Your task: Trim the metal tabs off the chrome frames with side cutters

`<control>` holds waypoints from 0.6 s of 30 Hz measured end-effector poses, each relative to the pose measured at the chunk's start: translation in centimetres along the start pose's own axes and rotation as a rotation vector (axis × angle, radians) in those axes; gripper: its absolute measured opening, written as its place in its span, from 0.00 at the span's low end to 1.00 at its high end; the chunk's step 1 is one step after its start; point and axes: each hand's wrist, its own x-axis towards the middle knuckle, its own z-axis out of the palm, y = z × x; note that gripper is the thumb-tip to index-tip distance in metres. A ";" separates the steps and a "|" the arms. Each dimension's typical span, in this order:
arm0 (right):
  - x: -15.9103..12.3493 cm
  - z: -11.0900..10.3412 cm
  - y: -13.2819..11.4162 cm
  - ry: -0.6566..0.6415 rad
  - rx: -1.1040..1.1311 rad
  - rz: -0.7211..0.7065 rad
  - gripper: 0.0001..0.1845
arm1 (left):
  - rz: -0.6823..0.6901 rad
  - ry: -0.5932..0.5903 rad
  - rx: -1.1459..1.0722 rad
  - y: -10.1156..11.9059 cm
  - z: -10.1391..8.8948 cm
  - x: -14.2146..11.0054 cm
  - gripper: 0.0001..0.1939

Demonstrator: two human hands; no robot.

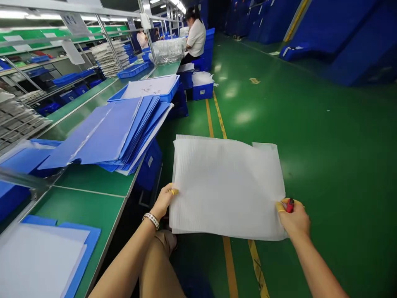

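Note:
In the head view, a stack of thin white foam sheets (226,188) is held out over the floor beside the bench. My left hand (164,200) pinches the stack's left edge, with yellow covers on the fingertips. At the opposite edge, my right hand (296,219) is closed on the sheets. A small red object with a black end (290,205) sits in that same hand; its exact kind is unclear. The sheets are slightly uneven, with one corner sticking out at the upper right.
To the left runs a green-topped bench (93,203) bearing a pile of blue plastic sheets (105,128). Nearer lies a blue tray (89,244) with white sheets. Further along, a seated person (197,37) works beside blue bins (203,91). Yellow tape lines (229,265) cross the green floor.

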 end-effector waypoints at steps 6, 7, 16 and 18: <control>2.1 9.4 3.4 -0.119 -0.272 0.051 0.16 | -0.158 0.047 0.323 -7.9 0.2 9.7 0.16; 2.0 10.9 4.3 -0.138 -0.319 0.075 0.15 | -0.184 0.053 0.352 -9.1 0.5 11.0 0.17; 3.1 16.0 10.9 -0.163 -0.611 0.125 0.17 | -0.305 0.062 0.378 -17.4 3.8 15.0 0.17; 3.5 16.4 11.5 -0.160 -0.628 0.088 0.20 | -0.316 0.064 0.362 -18.6 3.7 13.6 0.17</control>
